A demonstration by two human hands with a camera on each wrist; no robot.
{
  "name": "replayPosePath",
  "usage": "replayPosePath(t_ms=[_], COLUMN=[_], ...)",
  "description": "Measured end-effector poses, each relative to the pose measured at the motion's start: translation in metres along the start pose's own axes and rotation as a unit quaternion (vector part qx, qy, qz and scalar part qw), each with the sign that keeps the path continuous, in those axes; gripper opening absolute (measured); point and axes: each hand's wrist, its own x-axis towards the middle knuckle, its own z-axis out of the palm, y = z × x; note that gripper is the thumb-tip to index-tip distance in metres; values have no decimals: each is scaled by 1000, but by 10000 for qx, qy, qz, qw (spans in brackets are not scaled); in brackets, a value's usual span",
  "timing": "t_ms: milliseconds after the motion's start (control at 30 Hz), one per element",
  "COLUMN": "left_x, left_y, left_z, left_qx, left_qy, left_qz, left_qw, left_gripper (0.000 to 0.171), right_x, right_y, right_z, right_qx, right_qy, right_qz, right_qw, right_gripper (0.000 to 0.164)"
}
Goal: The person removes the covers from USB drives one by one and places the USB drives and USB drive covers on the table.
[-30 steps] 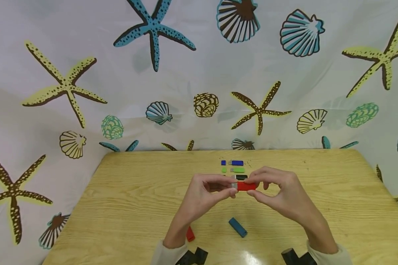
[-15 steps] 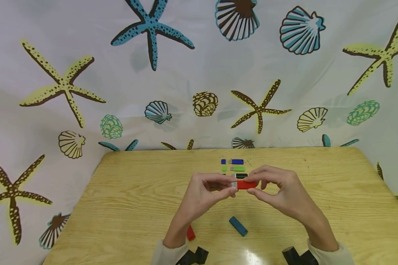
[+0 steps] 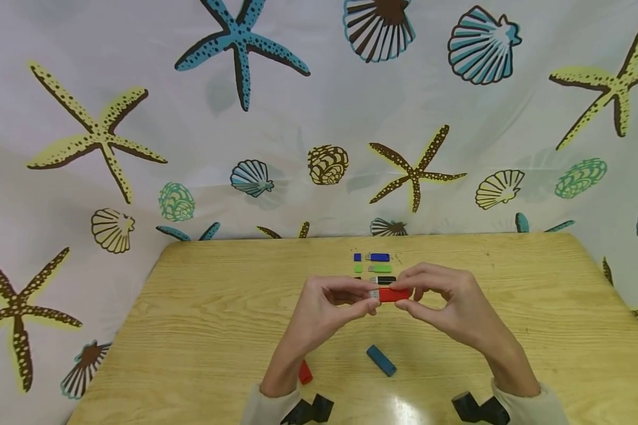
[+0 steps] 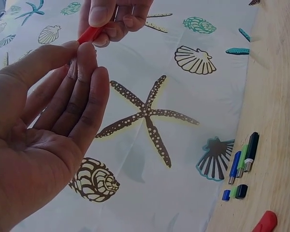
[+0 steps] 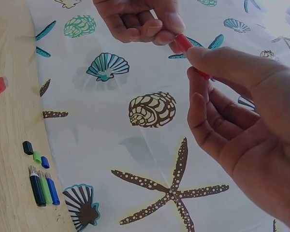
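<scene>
Above the table, both hands hold a red USB flash drive (image 3: 393, 294), level, with its metal plug (image 3: 374, 294) to the left. Thumb and fingers of my left hand (image 3: 326, 307) pinch it at the plug end. My right hand (image 3: 452, 301) pinches the red body between thumb and fingertips. In the right wrist view, red plastic (image 5: 184, 43) shows between the two hands. Behind them on the table lie a blue flash drive (image 3: 378, 257), a green flash drive (image 3: 380, 268) and a black flash drive (image 3: 386, 280), plugs bare, small caps to their left.
A dark blue flash drive (image 3: 381, 360) lies slanted on the wooden table (image 3: 207, 330), nearer my body. Another red piece (image 3: 305, 372) is partly hidden behind my left wrist. A patterned cloth (image 3: 298, 118) with starfish and shells hangs behind the table and along its sides.
</scene>
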Motion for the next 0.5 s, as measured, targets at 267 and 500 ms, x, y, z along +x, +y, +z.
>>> replayPosePath(t_ms=[267,500], left_x=[-4,-13], left_y=[1,-2], left_z=[-8,-42], left_qx=[122,92], left_qy=[138,596], left_qz=[-46,156], left_qw=[9998,9981], left_gripper=[17,18], right_x=[-2,-13], right_y=[6,17], right_z=[-3,-24], right_qx=[471,781], right_qy=[-24,217], right_qz=[-35,140], right_qw=[9989,9966], right_gripper=[31,36])
